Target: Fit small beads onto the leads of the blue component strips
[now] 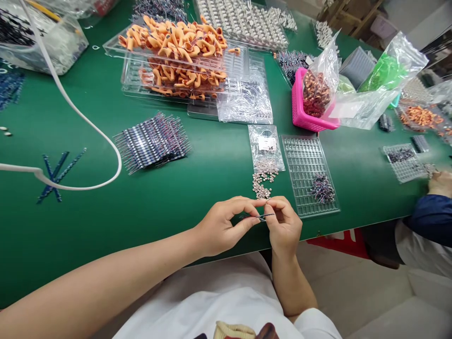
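Over the table's front edge, my left hand (222,228) and my right hand (285,230) meet fingertip to fingertip. Between them is a thin, dark wire-like piece (263,217), pinched by thumb and fingers of both hands; its ends are partly hidden. Just beyond the fingertips lies a scatter of small pinkish round parts (261,187), spilling from a clear labelled bag (266,141). To the right of my right hand is a clear ribbed tray (300,188) with a heap of short wired pieces (322,188) on it.
Bundled wired components (151,141) lie left of centre, near a white cable (88,127) and blue strips (52,176). Trays of orange caps (180,42) stand behind. A pink basket (312,123) holds bagged copper-coloured parts. Another person's hand (440,182) is at far right.
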Motion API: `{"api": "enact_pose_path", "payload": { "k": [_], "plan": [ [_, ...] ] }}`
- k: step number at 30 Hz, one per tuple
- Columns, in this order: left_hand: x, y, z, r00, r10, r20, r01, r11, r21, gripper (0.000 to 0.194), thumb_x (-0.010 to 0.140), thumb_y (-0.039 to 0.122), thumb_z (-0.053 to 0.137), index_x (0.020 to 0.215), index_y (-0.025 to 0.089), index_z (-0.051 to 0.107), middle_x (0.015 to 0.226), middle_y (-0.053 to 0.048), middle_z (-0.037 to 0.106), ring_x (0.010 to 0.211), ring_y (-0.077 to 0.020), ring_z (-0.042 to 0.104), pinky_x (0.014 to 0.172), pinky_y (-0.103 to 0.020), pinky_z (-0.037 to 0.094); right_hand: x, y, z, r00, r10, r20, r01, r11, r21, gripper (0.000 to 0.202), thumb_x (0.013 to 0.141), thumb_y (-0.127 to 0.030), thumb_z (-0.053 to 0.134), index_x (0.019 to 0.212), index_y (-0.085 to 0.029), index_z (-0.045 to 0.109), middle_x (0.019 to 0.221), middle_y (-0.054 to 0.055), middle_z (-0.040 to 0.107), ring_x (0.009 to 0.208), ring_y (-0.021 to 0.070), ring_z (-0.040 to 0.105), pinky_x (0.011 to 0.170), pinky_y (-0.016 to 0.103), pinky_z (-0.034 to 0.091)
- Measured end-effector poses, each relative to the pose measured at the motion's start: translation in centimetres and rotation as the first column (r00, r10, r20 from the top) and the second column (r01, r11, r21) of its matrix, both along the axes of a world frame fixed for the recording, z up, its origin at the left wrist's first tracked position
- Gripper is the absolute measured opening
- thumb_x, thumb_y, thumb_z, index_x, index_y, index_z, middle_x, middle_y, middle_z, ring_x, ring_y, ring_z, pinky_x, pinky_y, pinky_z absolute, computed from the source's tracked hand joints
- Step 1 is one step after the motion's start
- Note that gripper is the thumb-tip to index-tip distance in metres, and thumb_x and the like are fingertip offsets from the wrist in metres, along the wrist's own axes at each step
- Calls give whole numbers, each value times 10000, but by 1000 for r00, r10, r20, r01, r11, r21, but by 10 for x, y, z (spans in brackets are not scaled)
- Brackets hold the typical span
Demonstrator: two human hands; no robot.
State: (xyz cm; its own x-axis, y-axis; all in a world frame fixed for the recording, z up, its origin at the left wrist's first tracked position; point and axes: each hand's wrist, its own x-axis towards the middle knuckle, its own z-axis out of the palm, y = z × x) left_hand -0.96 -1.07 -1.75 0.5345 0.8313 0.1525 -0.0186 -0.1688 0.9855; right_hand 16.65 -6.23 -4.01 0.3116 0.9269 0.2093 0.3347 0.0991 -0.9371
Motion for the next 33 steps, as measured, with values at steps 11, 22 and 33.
{"api": "enact_pose_path", "payload": {
  "k": [11, 22, 33],
  "plan": [
    [0, 2, -1, 995, -57, 81, 73, 977, -200, 72, 917, 226, 655, 877, 166, 666, 1210, -168, 758, 1077, -257, 731, 974, -413, 553, 1, -1, 0, 999, 12, -46, -11, 1000, 24, 76, 921, -188, 638, 899, -241, 689, 865, 6, 638, 795, 150, 607, 657, 264, 476],
    [1, 2, -3, 1000, -5, -3, 6, 978, 208, 66, 903, 118, 647, 909, 167, 691, 1115, -155, 790, 989, -206, 733, 882, -339, 587, 1, -3, -1, 998, 10, -62, -12, 999, -30, 67, 909, -227, 636, 842, -220, 634, 819, 3, 576, 666, 131, 534, 572, 262, 431],
    [0, 3, 0, 1000, -3, -10, 5, 971, 240, 86, 896, 94, 637, 896, 173, 670, 1113, -144, 787, 1021, -204, 721, 904, -333, 586, -1, -2, 1, 996, 47, -69, -47, 999, 7, 77, 898, -161, 643, 865, -229, 654, 829, -2, 592, 712, 131, 544, 607, 261, 444]
  ]
}}
